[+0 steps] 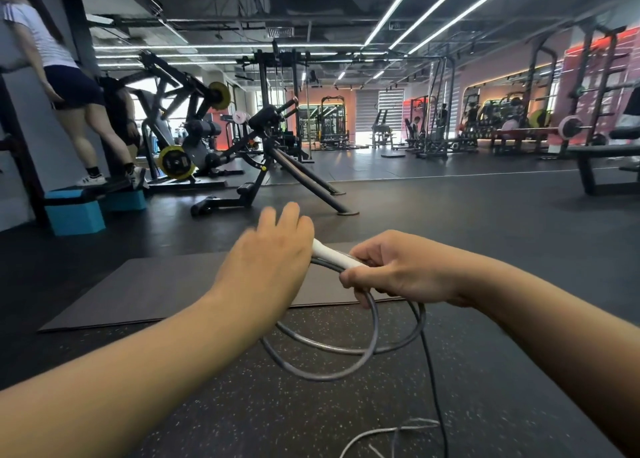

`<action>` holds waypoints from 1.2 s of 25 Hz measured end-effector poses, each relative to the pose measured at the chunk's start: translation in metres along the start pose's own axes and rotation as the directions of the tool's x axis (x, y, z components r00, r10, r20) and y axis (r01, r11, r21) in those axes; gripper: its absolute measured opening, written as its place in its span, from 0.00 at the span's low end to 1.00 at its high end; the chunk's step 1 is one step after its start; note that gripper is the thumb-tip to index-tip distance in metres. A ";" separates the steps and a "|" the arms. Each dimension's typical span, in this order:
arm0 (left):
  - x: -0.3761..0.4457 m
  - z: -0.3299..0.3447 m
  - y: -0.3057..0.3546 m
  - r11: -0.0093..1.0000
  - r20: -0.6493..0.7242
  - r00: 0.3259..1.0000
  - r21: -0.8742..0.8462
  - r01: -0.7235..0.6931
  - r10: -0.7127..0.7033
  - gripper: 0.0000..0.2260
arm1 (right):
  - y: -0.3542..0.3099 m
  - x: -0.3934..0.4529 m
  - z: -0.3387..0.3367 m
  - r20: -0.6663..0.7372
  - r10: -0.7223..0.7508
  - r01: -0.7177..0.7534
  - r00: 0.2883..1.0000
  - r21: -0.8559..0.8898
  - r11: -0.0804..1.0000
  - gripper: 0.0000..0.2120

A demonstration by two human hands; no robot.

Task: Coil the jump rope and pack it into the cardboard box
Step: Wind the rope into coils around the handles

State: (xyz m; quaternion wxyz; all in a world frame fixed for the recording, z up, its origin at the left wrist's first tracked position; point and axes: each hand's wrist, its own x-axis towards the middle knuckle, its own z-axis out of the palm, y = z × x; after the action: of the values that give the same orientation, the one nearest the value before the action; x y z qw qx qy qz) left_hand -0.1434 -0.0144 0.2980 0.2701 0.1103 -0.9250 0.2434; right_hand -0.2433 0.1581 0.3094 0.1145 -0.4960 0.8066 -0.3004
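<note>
Head view shows my right hand (391, 270) gripping handle (334, 255), left hand (266, 260) unreadable, rope (346, 350) half-coiled, tail at 6 o'clock, no box.

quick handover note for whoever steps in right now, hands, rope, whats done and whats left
Left hand: closed over one end of the white handle, where the rope loops gather.
Right hand: grip shut on the same handle and the cord.
Jump rope: a few loops hang below both hands; a loose tail lies on the speckled floor.
Done: coil started.
Left: gather the tail, then box it. No cardboard box in view.
</note>
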 end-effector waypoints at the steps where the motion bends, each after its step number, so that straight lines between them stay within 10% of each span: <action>1: 0.003 -0.002 0.001 0.997 -0.039 0.997 0.039 -0.060 0.062 0.13 | -0.002 0.002 0.000 -0.003 -0.048 0.048 0.999 -0.035 0.998 0.13; 6: 0.021 -0.022 0.010 0.919 0.208 0.926 -0.310 -0.243 0.315 0.09 | -0.005 0.005 -0.006 0.037 -0.131 0.136 0.991 -0.173 0.976 0.11; 11: 0.009 -0.008 -0.015 0.889 0.307 0.850 -0.314 -0.334 0.428 0.09 | 0.026 -0.014 -0.028 0.053 0.080 -0.086 0.995 0.127 0.988 0.29; 20: -0.003 0.008 -0.058 0.840 0.507 0.767 -0.538 -0.075 0.393 0.16 | 0.095 -0.039 -0.040 -0.188 0.288 -0.273 0.939 0.100 0.957 0.27; 25: -0.003 0.018 -0.100 0.862 0.496 0.839 -0.503 0.067 0.224 0.12 | 0.116 -0.065 -0.038 -0.167 0.408 -0.398 0.898 0.091 0.913 0.26; 27: -0.002 0.027 -0.105 0.761 0.446 0.882 -0.622 0.184 0.151 0.13 | 0.115 -0.061 -0.037 -0.222 0.364 -0.297 0.905 0.282 0.912 0.23; 30: 0.005 0.029 -0.082 0.267 0.411 0.910 -0.885 0.382 0.059 0.12 | 0.097 -0.025 -0.029 -0.231 0.207 0.039 0.951 0.751 0.659 0.14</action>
State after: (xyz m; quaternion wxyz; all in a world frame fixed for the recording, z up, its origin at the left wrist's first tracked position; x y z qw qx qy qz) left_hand -0.1330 -0.0998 0.3117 0.1292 0.0659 -0.8996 -0.4119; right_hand -0.3166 0.2223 0.2719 0.1994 -0.3159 0.6416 -0.6699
